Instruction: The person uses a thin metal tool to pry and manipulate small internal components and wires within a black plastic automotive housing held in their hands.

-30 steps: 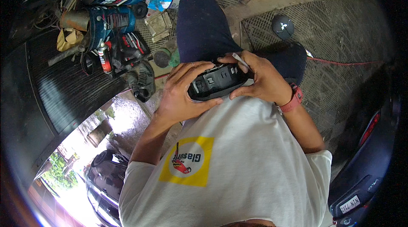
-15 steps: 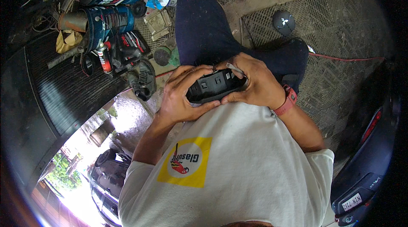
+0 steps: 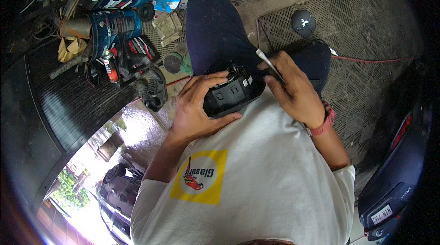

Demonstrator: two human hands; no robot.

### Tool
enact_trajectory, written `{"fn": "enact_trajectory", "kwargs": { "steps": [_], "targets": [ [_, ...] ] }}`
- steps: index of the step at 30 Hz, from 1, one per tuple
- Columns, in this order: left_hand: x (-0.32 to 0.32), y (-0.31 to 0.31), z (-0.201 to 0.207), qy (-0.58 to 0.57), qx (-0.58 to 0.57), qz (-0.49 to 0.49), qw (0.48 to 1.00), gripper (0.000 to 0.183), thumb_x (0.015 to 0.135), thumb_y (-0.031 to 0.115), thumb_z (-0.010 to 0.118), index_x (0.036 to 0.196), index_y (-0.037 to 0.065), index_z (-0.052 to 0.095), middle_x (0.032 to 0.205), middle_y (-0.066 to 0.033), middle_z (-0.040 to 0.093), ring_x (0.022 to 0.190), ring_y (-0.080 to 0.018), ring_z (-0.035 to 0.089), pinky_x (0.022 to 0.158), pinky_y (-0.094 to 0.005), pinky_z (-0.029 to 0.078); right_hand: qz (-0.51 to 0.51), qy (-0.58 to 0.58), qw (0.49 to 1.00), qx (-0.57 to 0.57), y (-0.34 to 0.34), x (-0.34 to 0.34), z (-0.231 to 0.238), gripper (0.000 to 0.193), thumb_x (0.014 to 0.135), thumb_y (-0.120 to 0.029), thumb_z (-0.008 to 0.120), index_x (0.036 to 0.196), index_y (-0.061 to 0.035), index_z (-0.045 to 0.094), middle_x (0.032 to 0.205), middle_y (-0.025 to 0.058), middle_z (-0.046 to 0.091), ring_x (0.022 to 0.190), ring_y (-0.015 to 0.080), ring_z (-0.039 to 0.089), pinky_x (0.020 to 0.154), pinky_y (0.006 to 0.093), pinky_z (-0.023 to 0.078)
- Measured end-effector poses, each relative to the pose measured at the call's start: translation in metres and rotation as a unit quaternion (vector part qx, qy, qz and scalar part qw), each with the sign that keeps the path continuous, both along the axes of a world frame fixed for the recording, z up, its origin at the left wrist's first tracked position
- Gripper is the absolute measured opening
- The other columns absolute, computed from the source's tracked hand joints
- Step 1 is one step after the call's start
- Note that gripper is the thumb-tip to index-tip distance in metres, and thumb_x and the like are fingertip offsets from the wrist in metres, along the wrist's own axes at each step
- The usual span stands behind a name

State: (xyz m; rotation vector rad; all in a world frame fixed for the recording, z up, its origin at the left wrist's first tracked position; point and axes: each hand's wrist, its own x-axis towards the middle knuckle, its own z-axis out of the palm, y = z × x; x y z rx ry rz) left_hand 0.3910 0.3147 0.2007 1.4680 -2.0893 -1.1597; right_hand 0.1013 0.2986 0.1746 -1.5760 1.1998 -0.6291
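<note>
A black hollow plastic housing (image 3: 234, 93), its ribbed inside facing up and small white labels within, rests against my shirt front between my thighs. My left hand (image 3: 195, 107) grips its left end, fingers over the far rim and thumb along the near one. Just right of the housing, and apart from it, is my right hand (image 3: 298, 93). It closes around a slim metal tool (image 3: 267, 60) with a pale flattened tip pointing up and left; the tool's other end is hidden in the hand, so its exact kind does not show.
Blue drums (image 3: 117, 32), a red-and-white spray can (image 3: 110, 65) and a dark shoe (image 3: 156, 90) stand to the left. A round black cap-like thing (image 3: 304, 23) lies on the floor mat beyond my knee. A red cable (image 3: 366, 60) crosses the right side, near a dark vehicle (image 3: 389, 190).
My right hand has let go of the housing and moved right, with the metal tool now showing longer in it. The left hand keeps its grip on the housing.
</note>
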Motion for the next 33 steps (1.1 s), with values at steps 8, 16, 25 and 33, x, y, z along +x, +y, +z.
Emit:
{"fn": "enact_trajectory", "kwargs": {
  "steps": [8,16,25,33],
  "targets": [
    [-0.013,-0.005,0.011,-0.056,-0.018,-0.025,0.998,0.091,0.069,0.028,0.106,0.147,0.001,0.069,0.147,-0.0189,0.072,0.133,-0.0361,0.069,0.115,-0.0496,0.054,0.070,0.063,0.987,0.132,0.016,-0.006,0.046,0.032,0.104,-0.004,0.069,0.135,-0.0004,0.065,0.114,0.0252,0.075,0.097,0.0416,0.077,0.079,0.0463,0.062],
    [-0.011,-0.004,0.006,-0.037,-0.026,-0.024,0.999,0.085,0.073,0.025,0.104,0.147,0.001,0.070,0.147,-0.0196,0.073,0.130,-0.0384,0.069,0.114,-0.0495,0.053,0.017,-0.015,1.000,-0.010,0.029,0.004,0.027,0.022,0.102,-0.004,0.071,0.123,0.0011,0.073,0.112,0.0225,0.075,0.094,0.0408,0.077,0.080,0.0459,0.063],
    [-0.014,-0.003,-0.002,-0.037,-0.044,-0.014,0.998,0.086,0.071,0.026,0.104,0.146,0.001,0.071,0.145,-0.0199,0.074,0.128,-0.0375,0.070,0.112,-0.0483,0.054,-0.005,0.005,1.000,-0.004,0.043,0.016,0.024,0.027,0.100,-0.002,0.071,0.127,0.0016,0.071,0.103,0.0178,0.071,0.082,0.0374,0.075,0.072,0.0450,0.061],
    [-0.022,-0.007,-0.011,-0.058,-0.099,-0.004,0.993,0.076,0.076,0.029,0.100,0.140,-0.001,0.074,0.133,-0.0183,0.078,0.116,-0.0357,0.072,0.104,-0.0462,0.058,-0.011,0.081,0.996,-0.022,0.046,0.028,0.025,0.032,0.098,0.002,0.071,0.129,0.0014,0.069,0.105,0.0185,0.071,0.081,0.0372,0.075,0.070,0.0442,0.060]
  ]
}}
